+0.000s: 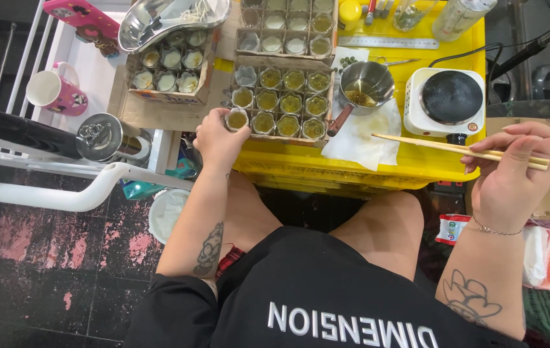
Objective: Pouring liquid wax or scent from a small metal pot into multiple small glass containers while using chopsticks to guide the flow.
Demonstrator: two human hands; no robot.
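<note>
Left hand (218, 138) grip pinches small glass jar (237, 119) at the cardboard tray's (283, 103) front-left corner; right hand (513, 171) clamps chopsticks (455, 149). Keep jar level, seat it squarely in its cell.

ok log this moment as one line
left hand: grips small glass cup at cardboard tray corner | right hand: holds chopsticks | saucepan on yellow crate

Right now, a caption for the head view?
Left hand grips a small filled cup at a cardboard tray; right hand holds chopsticks.
</note>
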